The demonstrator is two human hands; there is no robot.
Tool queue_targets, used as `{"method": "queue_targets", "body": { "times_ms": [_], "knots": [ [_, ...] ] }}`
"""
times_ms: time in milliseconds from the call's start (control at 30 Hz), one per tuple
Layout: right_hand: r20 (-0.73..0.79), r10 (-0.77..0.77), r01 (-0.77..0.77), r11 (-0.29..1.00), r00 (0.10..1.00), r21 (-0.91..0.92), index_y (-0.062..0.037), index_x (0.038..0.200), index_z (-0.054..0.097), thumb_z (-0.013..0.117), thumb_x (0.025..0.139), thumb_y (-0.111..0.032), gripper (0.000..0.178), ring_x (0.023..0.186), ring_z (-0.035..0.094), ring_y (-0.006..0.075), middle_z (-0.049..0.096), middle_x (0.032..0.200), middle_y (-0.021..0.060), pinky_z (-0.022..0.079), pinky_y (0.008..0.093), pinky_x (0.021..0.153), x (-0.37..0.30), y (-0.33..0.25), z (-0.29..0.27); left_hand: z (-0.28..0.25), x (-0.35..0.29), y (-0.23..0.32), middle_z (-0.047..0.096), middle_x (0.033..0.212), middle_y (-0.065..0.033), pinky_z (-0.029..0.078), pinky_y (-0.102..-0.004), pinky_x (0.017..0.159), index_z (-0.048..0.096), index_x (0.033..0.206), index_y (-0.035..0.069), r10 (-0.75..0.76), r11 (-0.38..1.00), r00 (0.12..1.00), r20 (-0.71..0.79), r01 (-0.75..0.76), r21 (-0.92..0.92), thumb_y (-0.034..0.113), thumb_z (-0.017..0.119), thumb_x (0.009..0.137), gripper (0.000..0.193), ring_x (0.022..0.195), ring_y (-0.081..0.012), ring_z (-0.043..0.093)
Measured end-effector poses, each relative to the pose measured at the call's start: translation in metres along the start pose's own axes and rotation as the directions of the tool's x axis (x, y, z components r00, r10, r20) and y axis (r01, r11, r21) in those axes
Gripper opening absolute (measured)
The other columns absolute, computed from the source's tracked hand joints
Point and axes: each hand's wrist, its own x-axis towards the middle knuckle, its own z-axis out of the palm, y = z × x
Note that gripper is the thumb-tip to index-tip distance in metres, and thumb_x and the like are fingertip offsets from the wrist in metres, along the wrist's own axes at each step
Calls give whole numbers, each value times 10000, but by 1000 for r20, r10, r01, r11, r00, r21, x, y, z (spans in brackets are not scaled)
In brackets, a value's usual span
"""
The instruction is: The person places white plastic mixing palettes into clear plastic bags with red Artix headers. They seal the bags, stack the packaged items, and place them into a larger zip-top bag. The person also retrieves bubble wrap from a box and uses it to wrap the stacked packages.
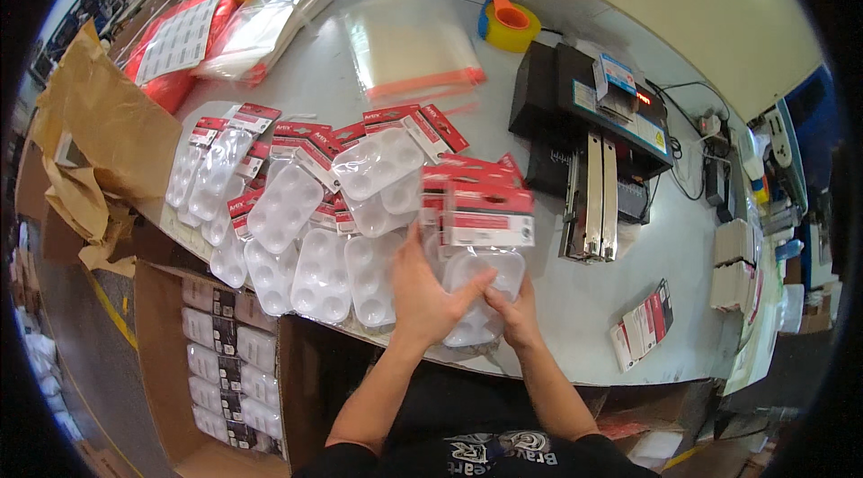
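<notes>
Between both palms I hold a stack of white plastic paint palettes in clear bags with red and white header cards. My left hand grips the stack's left side, its thumb across the front. My right hand closes on the lower right corner, thumb also on the front. The cards at the top look slightly smeared by motion. Left of my hands, a loose heap of the same bagged palettes spreads over the white table, overlapping, their red cards mostly toward the far side.
A black sealing machine stands at the right, and loose header cards lie near the right front. Clear bags and a yellow tape roll lie at the back. An open carton of packed palettes stands below the table's left edge.
</notes>
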Motion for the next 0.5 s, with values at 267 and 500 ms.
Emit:
{"method": "queue_targets", "body": {
  "times_ms": [267, 500],
  "knots": [
    [-95, 147, -98, 912, 985, 398, -37, 1331, 373, 711, 779, -288, 694, 1141, 491, 237, 482, 1258, 117, 407, 367, 960, 1, 0, 8, -4, 73, 6, 515, 1158, -279, 384, -434, 956, 452, 1230, -123, 48, 941, 840, 540, -220, 258, 691, 658, 652, 1019, 1110, -393, 479],
    [170, 91, -157, 887, 981, 435, -45, 1314, 447, 863, 598, -363, 887, 1149, 520, 252, 551, 1228, 112, 352, 389, 1031, -10, 6, -19, -4, 36, -4, 420, 1276, -302, 347, -431, 1013, 274, 1345, -111, 330, 942, 886, 324, -289, -171, 593, 796, 563, 1175, 1181, -413, 442]
  ]
}}
